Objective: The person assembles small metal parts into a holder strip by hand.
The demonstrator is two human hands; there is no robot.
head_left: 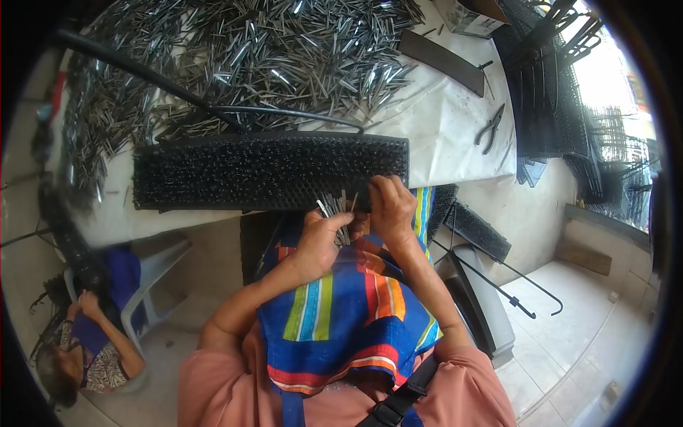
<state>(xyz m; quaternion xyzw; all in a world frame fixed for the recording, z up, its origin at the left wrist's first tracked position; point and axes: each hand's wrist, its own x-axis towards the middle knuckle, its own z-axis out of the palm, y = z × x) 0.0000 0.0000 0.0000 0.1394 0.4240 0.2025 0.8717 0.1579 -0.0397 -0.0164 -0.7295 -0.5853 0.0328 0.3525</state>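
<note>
My left hand (324, 238) is closed round a fanned bundle of thin metal strips (336, 213), their ends standing up past the thumb. Just right of it, my right hand (393, 208) has its fingers pinched at the lower right part of a long black panel (235, 171). What those fingertips hold is hidden. Dense dark bristle-like strips fill most of the panel; bare honeycomb holes show near my hands. A black rod handle (163, 85) runs from the panel toward the upper left. A blue striped apron (341, 306) covers my lap.
A large heap of loose metal strips (284, 64) spreads over the pale-covered table (455, 160). Pliers (489, 129) and a flat dark bar (442, 62) lie at right. More bristled panels (478, 231) stand below the table's right end. A person (92, 341) sits at the left.
</note>
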